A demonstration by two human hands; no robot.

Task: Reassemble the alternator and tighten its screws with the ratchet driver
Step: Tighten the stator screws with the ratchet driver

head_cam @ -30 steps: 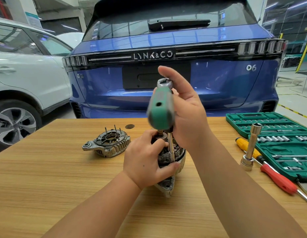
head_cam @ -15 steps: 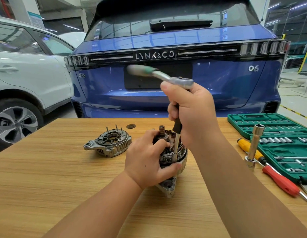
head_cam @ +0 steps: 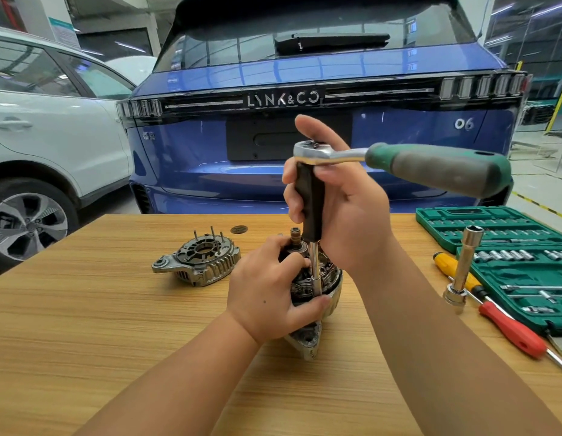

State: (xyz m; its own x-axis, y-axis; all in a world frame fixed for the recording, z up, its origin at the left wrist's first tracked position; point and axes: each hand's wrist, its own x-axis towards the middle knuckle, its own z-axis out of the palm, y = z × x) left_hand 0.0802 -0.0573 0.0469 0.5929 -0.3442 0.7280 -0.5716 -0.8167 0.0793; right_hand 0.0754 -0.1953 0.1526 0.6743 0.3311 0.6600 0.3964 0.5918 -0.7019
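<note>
My right hand was clenched around the black upright shaft of the ratchet driver, its green handle jutting rightward above the grip. Directly below, my left hand grasped the alternator on the wooden table. Left of that grip lay the detached end cover.
</note>
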